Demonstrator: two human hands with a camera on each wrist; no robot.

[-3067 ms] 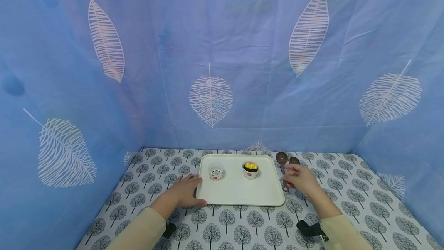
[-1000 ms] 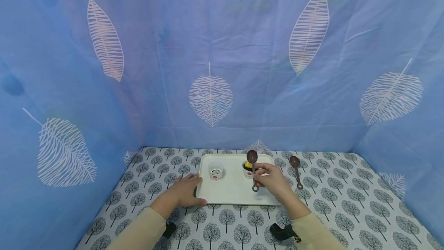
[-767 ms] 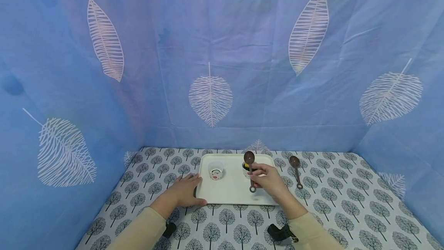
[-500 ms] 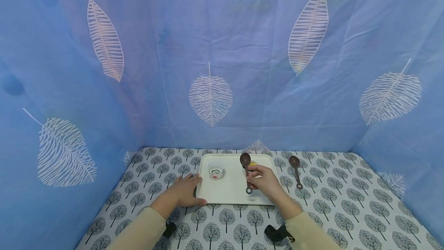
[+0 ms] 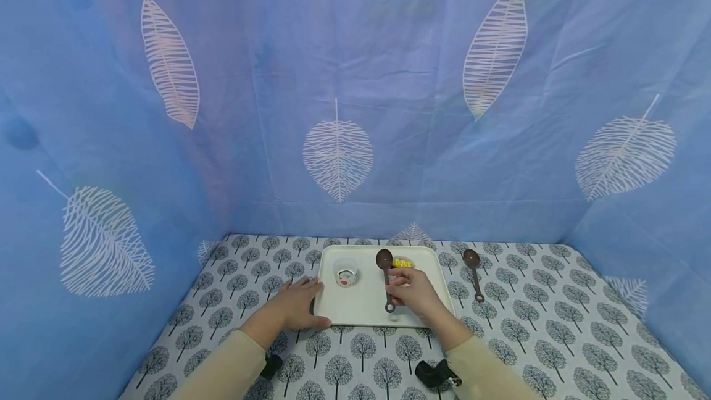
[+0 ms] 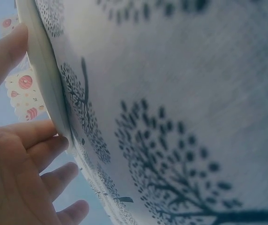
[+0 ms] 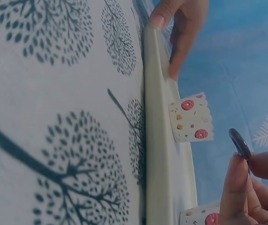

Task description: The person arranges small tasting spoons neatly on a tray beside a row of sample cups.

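While the left hand (image 5: 295, 306) rests splayed against tray (image 5: 358, 307), right hand (image 5: 416, 295) pinching brown spoon (image 5: 384, 258)

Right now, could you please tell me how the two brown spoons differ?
The held spoon is in the right hand; the other spoon lies on the tree-patterned cloth. The held spoon is over the tray; the other spoon is right of the tray. Both are brown, with ring-ended handles.

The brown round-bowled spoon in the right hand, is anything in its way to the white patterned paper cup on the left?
No, nothing visible is. Between the held spoon and the left cup there's only bare cream rectangular tray. The yellow-topped paper cup is on the spoon's other side, partly behind the right hand.
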